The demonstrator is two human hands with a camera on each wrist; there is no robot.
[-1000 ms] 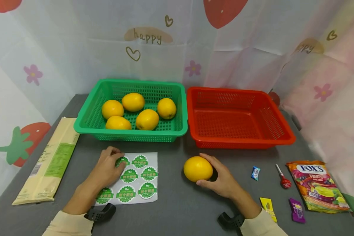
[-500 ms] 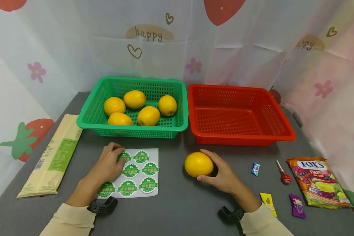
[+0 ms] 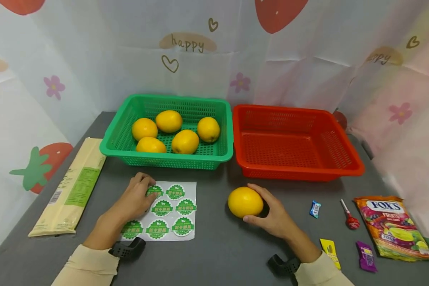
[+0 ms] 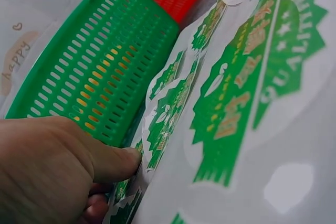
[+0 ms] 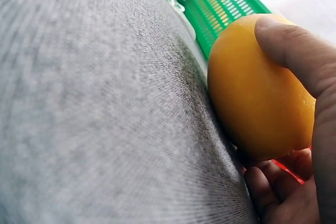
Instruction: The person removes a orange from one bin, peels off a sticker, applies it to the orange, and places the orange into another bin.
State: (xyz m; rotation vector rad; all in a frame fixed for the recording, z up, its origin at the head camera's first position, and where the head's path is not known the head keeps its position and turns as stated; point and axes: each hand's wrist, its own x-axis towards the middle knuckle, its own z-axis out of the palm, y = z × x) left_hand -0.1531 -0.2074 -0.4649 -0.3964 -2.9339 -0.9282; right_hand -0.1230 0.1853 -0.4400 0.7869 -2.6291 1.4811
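On the grey table lies a white sheet of round green stickers point(image 3: 181, 194). My left hand point(image 3: 137, 197) is at its upper left corner, thumb and fingers pinching the sheet's edge beside a sticker point(image 4: 170, 114), as the left wrist view shows. My right hand point(image 3: 273, 214) grips a lemon point(image 3: 244, 201) from its right side, right of the sheet. In the right wrist view the thumb lies over the lemon point(image 5: 252, 87) and the fingers curl under its far end; the fruit sits close against the tabletop.
Behind the hands stand a green basket point(image 3: 168, 158) with several lemons and a red basket point(image 3: 296, 171). A long cream packet point(image 3: 71, 186) lies at left. At right are a FOX'S candy bag point(image 3: 395, 228), a lollipop point(image 3: 352, 220) and small blue, yellow and purple sweets.
The whole scene has shifted slightly right in the head view. Both hands keep their places, the left at the sticker sheet and the right on the lemon.
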